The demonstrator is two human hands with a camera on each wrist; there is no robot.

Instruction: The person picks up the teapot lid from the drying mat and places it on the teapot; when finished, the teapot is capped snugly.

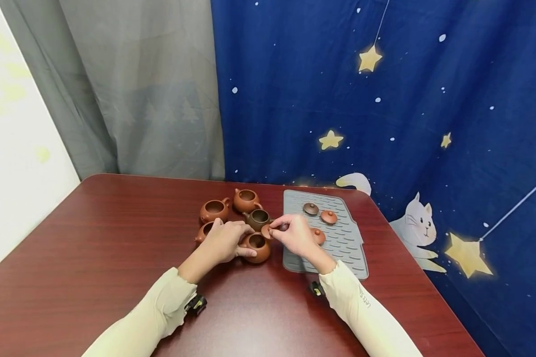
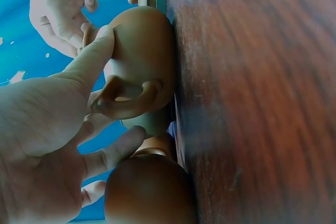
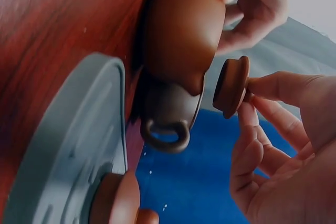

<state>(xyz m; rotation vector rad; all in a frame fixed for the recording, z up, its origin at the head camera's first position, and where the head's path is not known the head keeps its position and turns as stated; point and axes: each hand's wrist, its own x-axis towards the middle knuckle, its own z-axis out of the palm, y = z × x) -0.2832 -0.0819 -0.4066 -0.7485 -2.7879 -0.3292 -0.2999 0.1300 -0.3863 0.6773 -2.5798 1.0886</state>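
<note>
Between thumb and fingers, my right hand (image 1: 298, 235) pinches the knob of a reddish-brown clay lid (image 3: 231, 87). The lid is tilted and held just to the right of a small orange-brown teapot (image 1: 260, 254), apart from it. My left hand (image 1: 223, 242) grips that lidless teapot, its thumb (image 2: 97, 51) at the rim and its fingers around the other side near the looped handle (image 2: 128, 106). Right behind this pot stands a dark brown teapot (image 1: 258, 218), also uncovered. Another orange-brown teapot (image 1: 204, 232) is partly hidden by my left hand.
Two more open clay teapots, one left (image 1: 214, 211) and one at the back (image 1: 246, 200), stand on the dark red table (image 1: 129, 238). To the right, a grey ridged mat (image 1: 339, 255) carries a dark lid (image 1: 310, 208) and orange lids (image 1: 328, 217), one partly behind my right hand.
</note>
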